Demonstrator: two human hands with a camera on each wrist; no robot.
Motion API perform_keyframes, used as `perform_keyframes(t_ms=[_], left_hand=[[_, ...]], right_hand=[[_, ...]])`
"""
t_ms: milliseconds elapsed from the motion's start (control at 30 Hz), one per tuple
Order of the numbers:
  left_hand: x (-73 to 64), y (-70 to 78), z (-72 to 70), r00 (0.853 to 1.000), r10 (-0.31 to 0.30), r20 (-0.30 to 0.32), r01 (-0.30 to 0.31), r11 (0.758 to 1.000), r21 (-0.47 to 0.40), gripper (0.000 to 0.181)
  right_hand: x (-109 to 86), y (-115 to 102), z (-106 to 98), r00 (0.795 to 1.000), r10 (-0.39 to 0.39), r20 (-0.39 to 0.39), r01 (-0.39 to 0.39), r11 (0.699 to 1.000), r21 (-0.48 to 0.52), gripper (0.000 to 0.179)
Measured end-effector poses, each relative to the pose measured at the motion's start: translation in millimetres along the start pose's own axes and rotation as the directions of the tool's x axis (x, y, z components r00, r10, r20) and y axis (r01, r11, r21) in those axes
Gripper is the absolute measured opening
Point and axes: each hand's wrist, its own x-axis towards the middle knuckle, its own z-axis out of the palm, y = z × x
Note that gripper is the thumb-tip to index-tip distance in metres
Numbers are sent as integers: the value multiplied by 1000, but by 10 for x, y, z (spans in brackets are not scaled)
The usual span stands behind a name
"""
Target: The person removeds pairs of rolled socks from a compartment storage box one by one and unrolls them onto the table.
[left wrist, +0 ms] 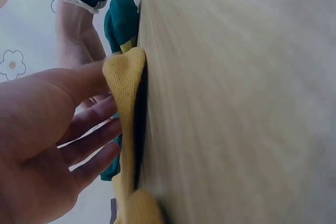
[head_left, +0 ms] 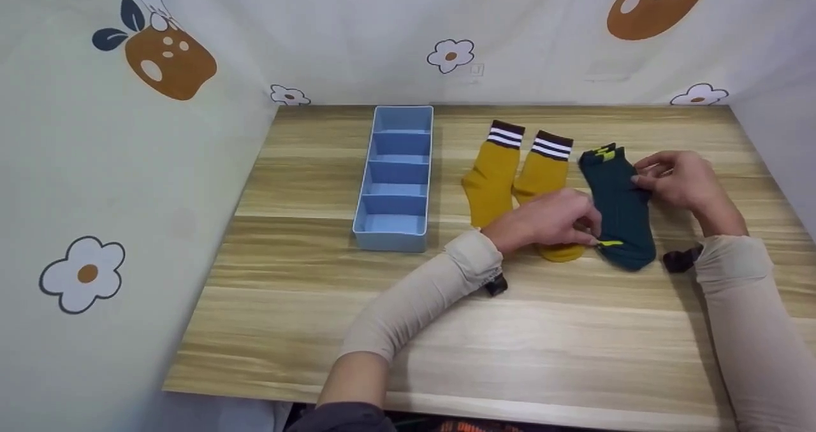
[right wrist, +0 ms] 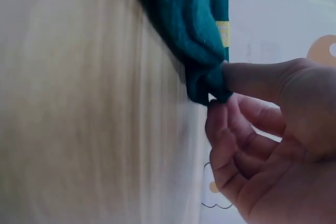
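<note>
Two dark green socks (head_left: 618,202) with yellow marks lie one over the other on the table. My left hand (head_left: 554,218) reaches across the yellow socks and pinches the green pair's edge by the yellow mark near the toe. In the left wrist view, a yellow sock (left wrist: 126,82) hides those fingertips; the other fingers are spread. On the far side, my right hand (head_left: 688,180) pinches the green fabric (right wrist: 207,77) between thumb and fingers. Two mustard-yellow socks (head_left: 494,171) with dark, white-striped cuffs lie side by side left of the green pair, one partly under my left forearm.
A blue box (head_left: 390,241) with several compartments in a row stands left of the socks. The wood-grain table (head_left: 306,317) meets patterned walls (head_left: 370,50) at the back and sides. Dark wrist devices (head_left: 681,260) hang under both sleeves.
</note>
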Motion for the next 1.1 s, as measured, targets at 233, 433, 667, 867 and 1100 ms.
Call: perform_keyframes(t_ms=[233,433,667,867,1100], left_hand=[[26,54,27,999,1,-33,0,1000,13,15],[39,80,62,996,11,-84,-12,1000,-13,15],[48,106,89,994,-10,-110,5,999,-44,16],[44,98,107,995,31,-90,-38,997,-70,14],[41,68,101,997,69,-37,-73,989,-125,22]], right_hand=[[-18,9,25,988,-112,-110,116,993,31,28],[-35,27,27,978,-138,-159,146,989,39,27],[-74,30,11,1000,14,9,-14,1000,16,67],[-105,26,-14,996,73,52,-76,996,50,79],[-137,16,-35,987,151,52,-153,987,57,83]])
